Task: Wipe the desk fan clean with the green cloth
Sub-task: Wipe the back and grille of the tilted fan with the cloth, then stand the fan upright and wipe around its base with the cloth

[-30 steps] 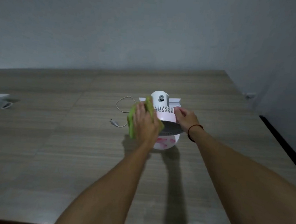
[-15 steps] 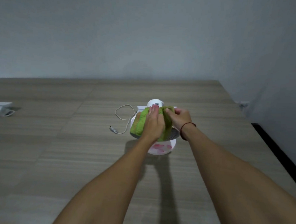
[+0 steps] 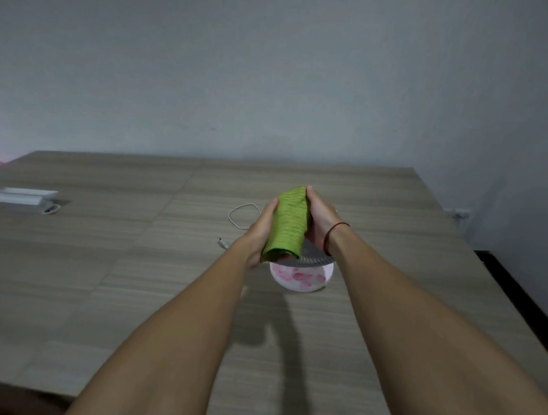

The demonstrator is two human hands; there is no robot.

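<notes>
The green cloth [image 3: 289, 223] is held up lengthwise between my two hands, above the desk fan. My left hand [image 3: 261, 230] presses its left side, my right hand [image 3: 320, 221] its right side; a red band circles that wrist. The desk fan [image 3: 300, 273] stands on the wooden table [image 3: 134, 263] under the cloth. Only its white base with pink petal print and a strip of its grille show. The rest of the fan is hidden by the cloth and my hands.
The fan's white cable [image 3: 241, 216] loops on the table to the left, ending in a plug [image 3: 223, 243]. A white box [image 3: 21, 199] lies at the far left. The table's right edge drops to a dark floor strip [image 3: 517, 296].
The cloth was pressed on the fan by my left hand; now both hands hold it lifted off the fan top. My view has tilted upward.
</notes>
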